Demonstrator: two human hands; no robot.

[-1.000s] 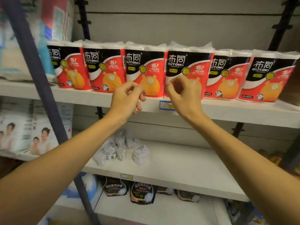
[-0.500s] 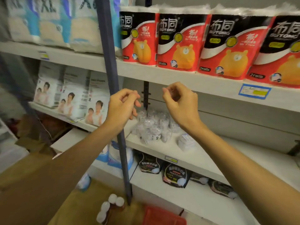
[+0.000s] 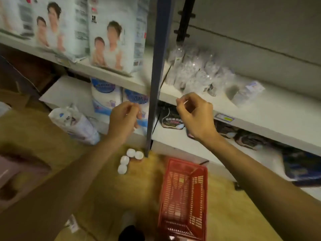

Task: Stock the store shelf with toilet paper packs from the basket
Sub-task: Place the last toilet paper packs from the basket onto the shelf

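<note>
The red plastic basket (image 3: 184,197) stands on the yellowish floor just in front of the lowest white shelf (image 3: 260,119), its slatted walls and bottom showing bare, and no toilet paper pack shows anywhere in this blurred view. The left hand (image 3: 124,119) and the right hand (image 3: 195,115) hang in the air before the blue shelf post (image 3: 156,75), one on each side, both with fingers loosely curled and gripping nothing. Four white bottle caps (image 3: 129,160) cluster on the floor beside the post's foot.
</note>
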